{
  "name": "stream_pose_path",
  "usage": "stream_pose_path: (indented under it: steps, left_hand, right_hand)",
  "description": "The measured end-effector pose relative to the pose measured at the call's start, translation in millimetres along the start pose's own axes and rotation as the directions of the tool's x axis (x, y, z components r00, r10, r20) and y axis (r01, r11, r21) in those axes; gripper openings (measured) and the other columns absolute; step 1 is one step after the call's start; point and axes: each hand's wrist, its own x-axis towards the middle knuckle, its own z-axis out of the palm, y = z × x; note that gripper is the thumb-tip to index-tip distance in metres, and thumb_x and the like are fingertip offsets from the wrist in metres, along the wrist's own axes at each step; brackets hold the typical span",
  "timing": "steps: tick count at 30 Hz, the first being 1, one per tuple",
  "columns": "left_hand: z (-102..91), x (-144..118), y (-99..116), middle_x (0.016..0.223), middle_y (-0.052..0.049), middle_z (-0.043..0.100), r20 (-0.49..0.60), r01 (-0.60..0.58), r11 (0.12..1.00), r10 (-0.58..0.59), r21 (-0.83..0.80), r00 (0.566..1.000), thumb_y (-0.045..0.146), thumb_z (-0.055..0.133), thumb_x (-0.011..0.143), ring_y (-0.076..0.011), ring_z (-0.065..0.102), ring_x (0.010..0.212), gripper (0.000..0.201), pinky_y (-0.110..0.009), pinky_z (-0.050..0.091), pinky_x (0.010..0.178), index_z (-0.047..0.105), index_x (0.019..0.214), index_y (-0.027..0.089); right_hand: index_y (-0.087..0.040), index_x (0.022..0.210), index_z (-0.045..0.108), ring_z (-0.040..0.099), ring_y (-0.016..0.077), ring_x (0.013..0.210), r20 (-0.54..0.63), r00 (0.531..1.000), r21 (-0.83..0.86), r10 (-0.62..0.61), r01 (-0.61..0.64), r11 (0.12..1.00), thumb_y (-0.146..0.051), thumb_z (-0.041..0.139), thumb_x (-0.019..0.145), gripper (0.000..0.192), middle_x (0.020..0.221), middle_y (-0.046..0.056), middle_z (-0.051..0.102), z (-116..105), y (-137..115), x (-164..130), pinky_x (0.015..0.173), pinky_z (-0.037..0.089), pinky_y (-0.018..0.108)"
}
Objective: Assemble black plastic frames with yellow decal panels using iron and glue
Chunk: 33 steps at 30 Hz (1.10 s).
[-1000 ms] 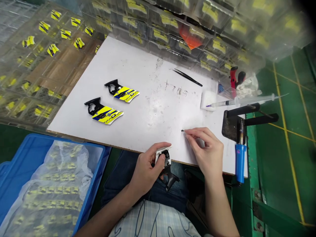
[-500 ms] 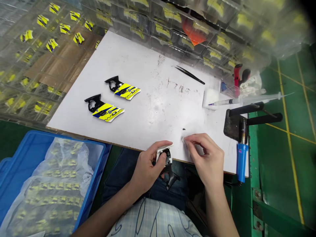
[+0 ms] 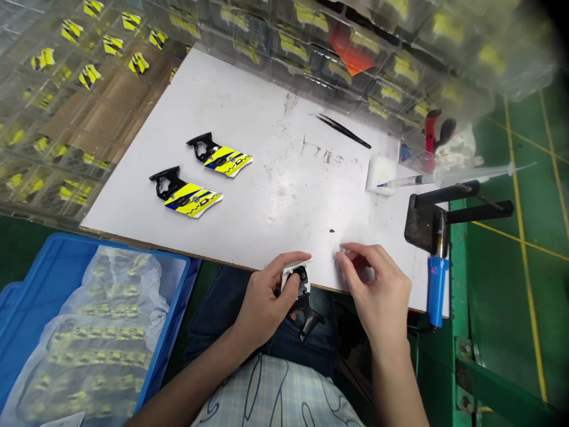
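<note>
My left hand (image 3: 269,293) is closed around a black-and-white plastic part (image 3: 303,301) at the table's near edge. Its white side is up against my fingers, and a black arm hangs below over my lap. My right hand (image 3: 377,284) hovers just right of it, thumb and index fingertips brought together; anything between them is too small to name. A tiny black piece (image 3: 331,230) lies on the white tabletop (image 3: 275,201) beyond those fingertips. Farther left lie two yellow-and-blue plastic parts with black ends, one nearer (image 3: 193,198) and one behind it (image 3: 228,161).
Black tweezers (image 3: 344,131) lie at the back. At right are a white foam block (image 3: 377,169), a syringe (image 3: 415,179), a blue-handled soldering iron (image 3: 438,290) in its stand and red-handled pliers (image 3: 430,133). Clear trays (image 3: 102,118) border the table; a blue crate (image 3: 175,308) stands lower left.
My right hand has drawn slightly to the right, away from the held part. A small pale bit at its fingertips earlier is hard to see now. My left hand keeps its hold.
</note>
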Motion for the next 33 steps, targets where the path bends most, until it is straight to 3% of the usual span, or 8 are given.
stream_pose_path:
  steps: [4,14,19,25,33]
  left_hand:
    - [-0.2,1.0,0.2,0.049,0.008,0.042,-0.002,-0.003,1.0,0.003,-0.002,1.0,0.03,0.049,0.096,-0.0107,0.049,0.037,0.035,-0.019,0.041,0.039,0.067,0.125,0.018]
    - [0.7,-0.4,2.6,0.05,0.008,0.042,-0.008,-0.007,1.0,0.007,-0.002,1.0,0.029,0.05,0.096,-0.0101,0.049,0.038,0.035,-0.018,0.041,0.039,0.067,0.124,0.018]
    - [0.2,-0.2,1.7,0.05,0.008,0.042,-0.006,-0.019,1.0,0.019,0.005,1.0,0.029,0.049,0.096,-0.0103,0.049,0.038,0.035,-0.018,0.041,0.04,0.067,0.125,0.019]
    - [-0.1,-0.6,0.5,0.051,0.007,0.044,-0.002,-0.012,1.0,0.012,-0.008,1.0,0.029,0.049,0.096,-0.0105,0.049,0.039,0.035,-0.018,0.042,0.039,0.067,0.125,0.019]
    - [0.0,-0.4,0.8,0.05,0.008,0.041,-0.003,-0.001,1.0,0.001,-0.005,1.0,0.031,0.049,0.096,-0.0104,0.045,0.038,0.036,-0.019,0.045,0.039,0.067,0.125,0.019]
  right_hand:
    - [-0.018,0.099,0.068,0.06,0.0144,0.066,0.018,1.0,-0.056,-0.002,0.003,0.998,-0.021,0.071,0.092,0.008,0.08,0.0,0.063,3.9,-2.5,-1.3,0.064,0.051,0.026]
    - [-0.021,0.097,0.069,0.062,0.0148,0.07,0.077,0.996,0.0,-0.039,0.039,0.999,-0.018,0.065,0.095,0.005,0.085,0.0,0.064,4.6,-4.0,4.6,0.067,0.053,0.028]
    - [-0.02,0.098,0.068,0.061,0.0161,0.075,0.07,0.991,-0.004,-0.111,0.111,0.994,-0.015,0.061,0.096,0.009,0.088,0.002,0.063,7.0,-2.9,7.0,0.071,0.052,0.03]
    - [-0.021,0.095,0.066,0.057,0.0134,0.072,0.106,0.99,0.089,-0.093,0.084,0.992,-0.012,0.061,0.096,0.01,0.088,0.0,0.06,5.5,0.5,9.8,0.067,0.049,0.027]
    - [-0.022,0.092,0.064,0.061,0.0158,0.083,0.114,0.99,0.122,-0.081,0.067,0.99,-0.011,0.058,0.096,0.014,0.095,0.001,0.065,-1.9,7.4,9.9,0.07,0.048,0.029]
